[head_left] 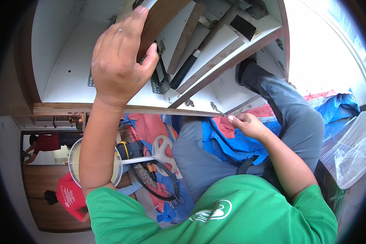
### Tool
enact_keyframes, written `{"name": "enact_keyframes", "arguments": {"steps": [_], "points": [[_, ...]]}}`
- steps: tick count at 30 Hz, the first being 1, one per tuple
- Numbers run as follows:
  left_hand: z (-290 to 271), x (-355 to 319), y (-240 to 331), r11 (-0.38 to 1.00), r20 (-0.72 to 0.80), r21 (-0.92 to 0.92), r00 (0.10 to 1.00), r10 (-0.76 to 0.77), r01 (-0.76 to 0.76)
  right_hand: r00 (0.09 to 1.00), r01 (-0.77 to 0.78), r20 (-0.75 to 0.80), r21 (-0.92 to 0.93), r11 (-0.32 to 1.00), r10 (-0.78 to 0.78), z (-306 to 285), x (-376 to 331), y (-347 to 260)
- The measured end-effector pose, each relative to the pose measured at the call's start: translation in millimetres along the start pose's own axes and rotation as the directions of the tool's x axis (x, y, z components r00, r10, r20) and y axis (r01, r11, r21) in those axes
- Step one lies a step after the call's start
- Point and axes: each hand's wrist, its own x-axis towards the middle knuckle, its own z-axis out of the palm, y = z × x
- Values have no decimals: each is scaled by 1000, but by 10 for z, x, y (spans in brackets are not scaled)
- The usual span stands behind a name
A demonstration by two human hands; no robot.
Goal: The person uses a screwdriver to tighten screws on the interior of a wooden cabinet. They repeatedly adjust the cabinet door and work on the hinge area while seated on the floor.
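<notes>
My left hand is raised and grips the edge of a brown wooden board that stands inside a white cabinet. Lower down, my right hand pinches a thin metal screw just below the cabinet's brown front edge. Metal brackets sit beside the left thumb. A hammer with a black handle lies among wooden strips inside the cabinet. My grey-trousered leg reaches up with its foot against the cabinet.
A white fan, a yellow and black drill, black cables and red and blue sheets lie below. Two other people are at the left. Clear plastic wrap is at the right.
</notes>
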Motion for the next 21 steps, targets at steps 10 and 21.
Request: {"name": "enact_keyframes", "arguments": {"steps": [10, 21], "points": [[-156, -583, -587, 916, -50, -166, 924, -378, 366, 964, 188, 110, 369, 910, -244, -75, -194, -180], [210, -822, -740, 670, 64, -369, 737, -673, 644, 625, 699, -174, -309, 645, -761, -876, -474, -1834]]}}
